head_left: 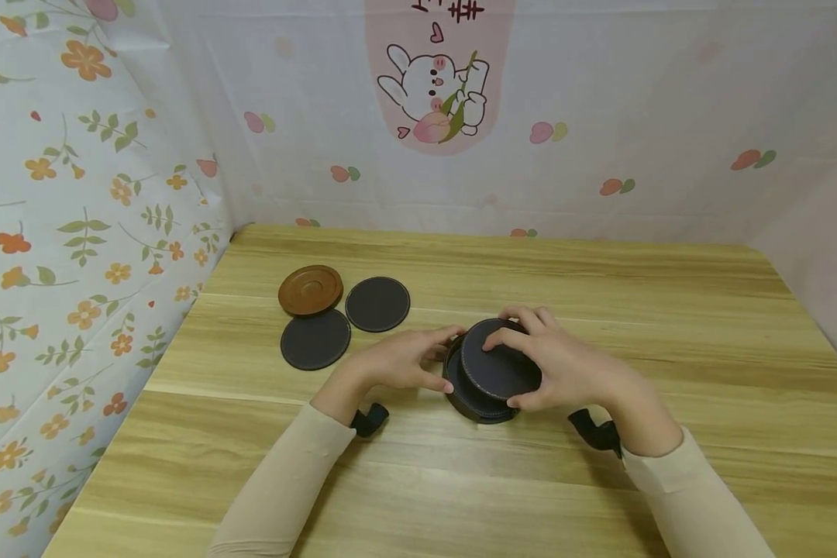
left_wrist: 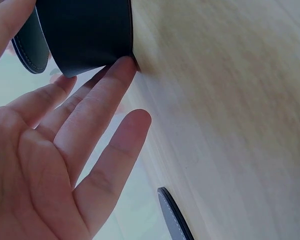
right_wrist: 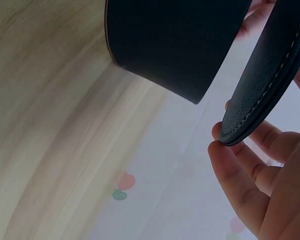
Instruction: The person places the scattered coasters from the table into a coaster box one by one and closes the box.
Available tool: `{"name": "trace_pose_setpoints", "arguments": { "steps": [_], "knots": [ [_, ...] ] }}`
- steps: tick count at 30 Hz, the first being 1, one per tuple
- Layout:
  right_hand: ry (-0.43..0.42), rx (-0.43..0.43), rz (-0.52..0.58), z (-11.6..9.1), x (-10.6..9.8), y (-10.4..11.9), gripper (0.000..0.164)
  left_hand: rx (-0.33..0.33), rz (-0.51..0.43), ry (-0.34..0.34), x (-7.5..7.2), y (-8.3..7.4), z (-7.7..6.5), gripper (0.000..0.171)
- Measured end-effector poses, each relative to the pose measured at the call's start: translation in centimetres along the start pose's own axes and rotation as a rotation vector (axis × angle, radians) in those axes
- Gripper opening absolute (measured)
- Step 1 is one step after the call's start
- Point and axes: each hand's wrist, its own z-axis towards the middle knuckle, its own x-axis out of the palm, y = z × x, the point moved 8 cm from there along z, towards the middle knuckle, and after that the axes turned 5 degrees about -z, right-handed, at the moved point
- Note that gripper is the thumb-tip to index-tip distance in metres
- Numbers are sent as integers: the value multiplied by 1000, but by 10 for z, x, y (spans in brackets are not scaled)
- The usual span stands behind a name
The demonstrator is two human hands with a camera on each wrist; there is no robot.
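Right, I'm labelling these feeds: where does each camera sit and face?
Head: worn on the head, facing forward and down at the black coaster holder; left hand, right hand and forearms show.
Left wrist: worn there, facing the holder; left hand shows.
Right wrist: worn there, facing the holder and a stitched coaster; right hand shows.
Both wrist views share the holder.

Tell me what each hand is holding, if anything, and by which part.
The right hand holds a coaster by its rim. The left hand touches the holder on its outer wall, without a clear grip.
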Motion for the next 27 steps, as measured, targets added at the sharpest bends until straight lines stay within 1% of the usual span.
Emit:
{"name": "trace_pose_setpoints", "arguments": {
  "steps": [11,20,27],
  "knots": [
    [51,-19,-7,6,9,4,65,9,5,8,-1,-3,-2,90],
    [59,-34,-7,8,15,5,64,-1,2,11,0,-1,0,88],
    [63,-48,-1,9,19,6,64,13,-19,13,0,-1,0,85]
  ]
}}
